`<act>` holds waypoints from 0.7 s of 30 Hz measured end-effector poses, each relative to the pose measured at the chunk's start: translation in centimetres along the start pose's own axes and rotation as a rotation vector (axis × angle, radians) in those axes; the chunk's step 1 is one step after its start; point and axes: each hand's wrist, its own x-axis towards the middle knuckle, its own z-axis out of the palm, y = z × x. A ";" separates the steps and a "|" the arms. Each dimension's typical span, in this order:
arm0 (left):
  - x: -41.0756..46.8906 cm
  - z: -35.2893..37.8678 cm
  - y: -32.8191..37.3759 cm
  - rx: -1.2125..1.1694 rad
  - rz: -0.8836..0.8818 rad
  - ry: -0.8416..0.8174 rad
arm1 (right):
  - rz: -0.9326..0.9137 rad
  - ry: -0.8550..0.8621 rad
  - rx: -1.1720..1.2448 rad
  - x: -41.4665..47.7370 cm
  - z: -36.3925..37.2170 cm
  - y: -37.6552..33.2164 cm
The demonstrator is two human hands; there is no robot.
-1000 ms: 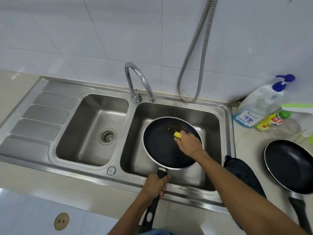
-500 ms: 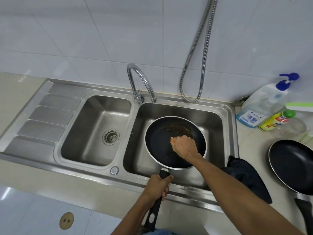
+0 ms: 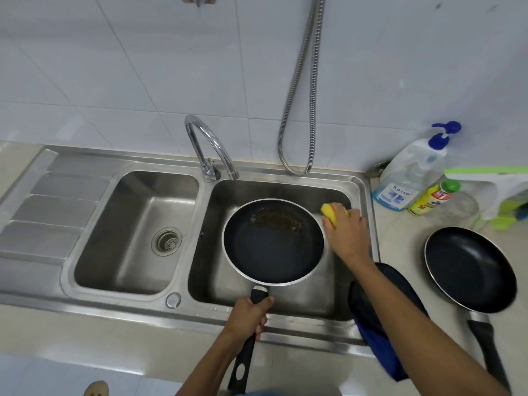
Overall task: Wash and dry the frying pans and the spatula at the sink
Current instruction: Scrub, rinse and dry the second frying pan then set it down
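Observation:
A black frying pan (image 3: 271,244) with brown residue near its far side sits over the right sink basin (image 3: 285,190). My left hand (image 3: 247,317) grips its black handle at the basin's front edge. My right hand (image 3: 347,231) holds a yellow sponge (image 3: 328,212) just outside the pan's right rim, above the basin's back right corner. A second black frying pan (image 3: 470,268) lies on the counter to the right, handle pointing toward me. No spatula is in view.
The left basin (image 3: 137,232) with a drain and a ribbed drainboard (image 3: 54,204) lie to the left. A chrome faucet (image 3: 208,147) and a hanging metal hose (image 3: 303,95) stand behind. Soap bottles (image 3: 411,178) crowd the back right; a dark blue cloth (image 3: 380,318) lies beside the sink.
My right hand has lifted the sponge off the pan's inside and moved it right, past the rim. The pan's residue is now uncovered. My left hand keeps its grip on the handle.

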 end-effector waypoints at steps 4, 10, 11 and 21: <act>0.4 0.4 -0.1 0.001 -0.004 0.010 | 0.320 0.071 -0.088 -0.1 -1.1 7.1; 0.8 1.3 -0.5 0.017 -0.012 0.015 | 0.390 -0.245 -0.113 -0.2 1.1 10.5; 0.9 1.5 -0.5 0.026 -0.012 0.021 | 0.388 -0.214 -0.102 -0.6 1.0 9.6; 1.0 3.8 0.7 -0.042 0.054 0.030 | 0.348 -0.442 0.598 -14.6 -0.5 -3.1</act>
